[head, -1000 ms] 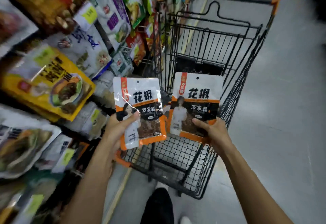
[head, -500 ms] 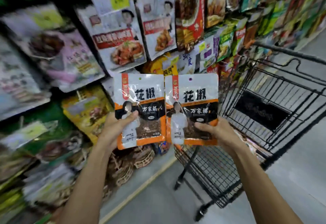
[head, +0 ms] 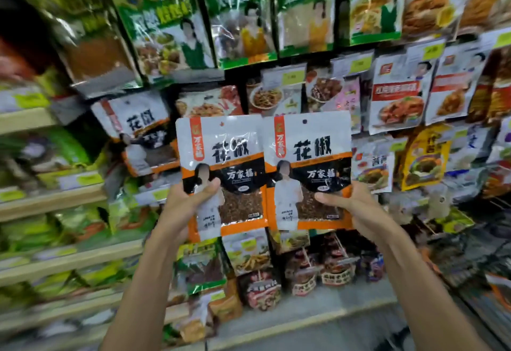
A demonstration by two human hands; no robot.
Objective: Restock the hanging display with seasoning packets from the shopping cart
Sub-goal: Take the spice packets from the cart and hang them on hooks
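Head view: the left hand pinches the lower edge of a white, orange and black plastic peppercorn packet. The right hand pinches its twin packet. Both are upright, edges meeting, at centre frame. The matching hung packet lies up-left, and the left hand is judged nearer.

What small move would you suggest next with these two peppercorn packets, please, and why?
Probably lift the left peppercorn packet, gripped by the left hand, up-left toward the matching hanging packet; the right hand grips the right peppercorn packet, and neither is hung yet.
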